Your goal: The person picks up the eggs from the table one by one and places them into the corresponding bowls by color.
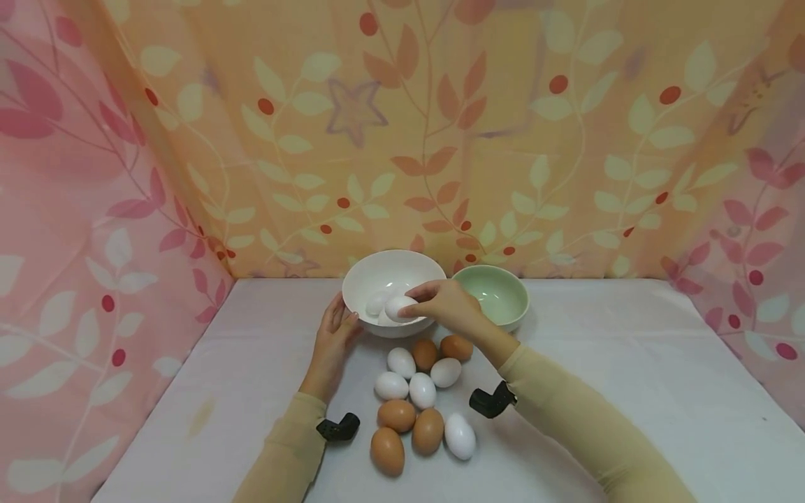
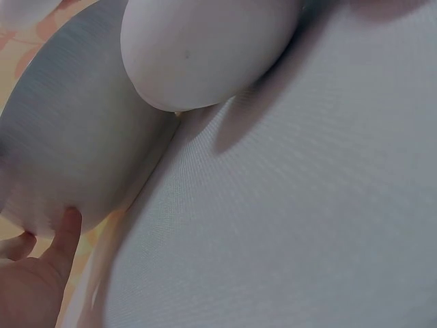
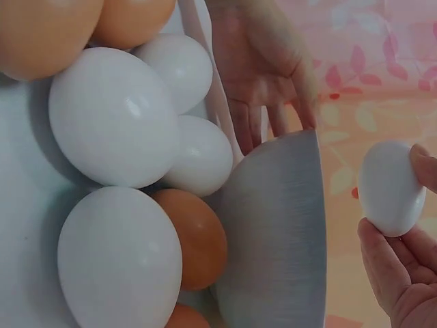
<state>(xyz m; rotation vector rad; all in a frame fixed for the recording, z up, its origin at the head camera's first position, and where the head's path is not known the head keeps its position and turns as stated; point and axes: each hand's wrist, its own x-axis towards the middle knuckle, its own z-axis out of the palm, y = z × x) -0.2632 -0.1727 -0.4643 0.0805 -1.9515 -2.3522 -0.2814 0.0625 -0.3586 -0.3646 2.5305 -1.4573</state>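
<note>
A: Quick check pls: what's the R hand (image 1: 449,305) got?

B: One white egg (image 1: 400,308), pinched btwn thumb & fingers, up over the white bowl (image 1: 393,271).

A: And the L hand (image 1: 333,342)?

B: On the same bowl's L side: fingertips & thumb rest vs. the outer wall, fingers loosely extended.

A: Anything in that bowl?

B: Yep, at least one more white egg (image 1: 376,304) at the bottom, partly hidden by the held one. Exact no.? Can't tell.

A: Other eggs?

B: Ten on the bench (image 1: 629,363), grouped on the near side of the bowls: five white eggs (image 1: 423,390), five brown eggs (image 1: 387,451). Two of the brown are at the far end, approx. below the bowls; three are closer to the person, w/ a white one to their R.

A: Further out?

B: Pale green bowl (image 1: 503,297) just R of the white one, partly behind the R hand. Tan sleeves (image 1: 578,412) on both arms, a black fitting (image 1: 338,427) nr each wrist. Leaf-print cloth (image 1: 428,140) at back & sides.
</note>
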